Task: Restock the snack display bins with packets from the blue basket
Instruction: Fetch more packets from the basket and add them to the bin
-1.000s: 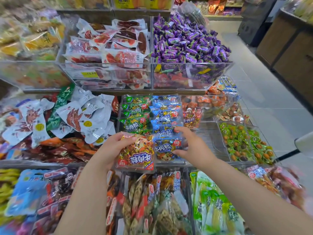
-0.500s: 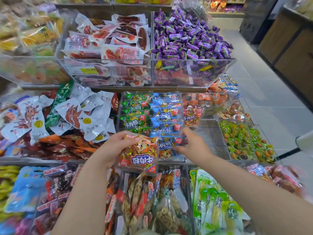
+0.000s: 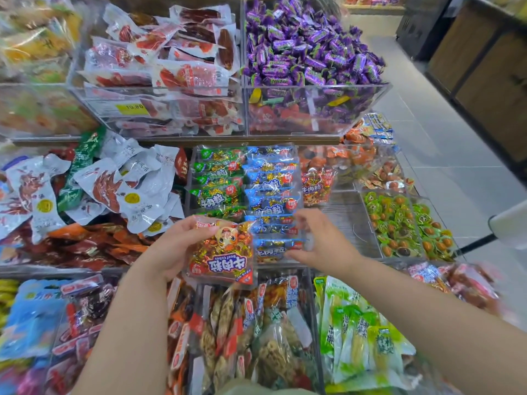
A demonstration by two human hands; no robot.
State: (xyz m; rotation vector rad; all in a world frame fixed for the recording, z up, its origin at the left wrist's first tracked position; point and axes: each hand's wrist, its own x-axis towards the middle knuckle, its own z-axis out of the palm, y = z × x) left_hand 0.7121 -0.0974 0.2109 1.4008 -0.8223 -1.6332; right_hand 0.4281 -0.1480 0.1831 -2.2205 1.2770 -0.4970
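The red packet (image 3: 222, 252) shows gold-foil cubes, an orange cartoon tiger and white lettering edged blue. The blue packets (image 3: 271, 192) and green packets (image 3: 216, 181) each bear a red round mark. The sweets (image 3: 308, 47) are purple; the white pouches (image 3: 114, 189) carry red print and yellow discs; the blurred far-left packets (image 3: 37, 44) look yellowish

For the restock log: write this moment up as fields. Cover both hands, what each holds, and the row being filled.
left hand: grips red beef-cube packet, in front of the green row
right hand: pinches front blue packet by its right edge
row in work: blue row, directly right of the green row
blue basket: not in view
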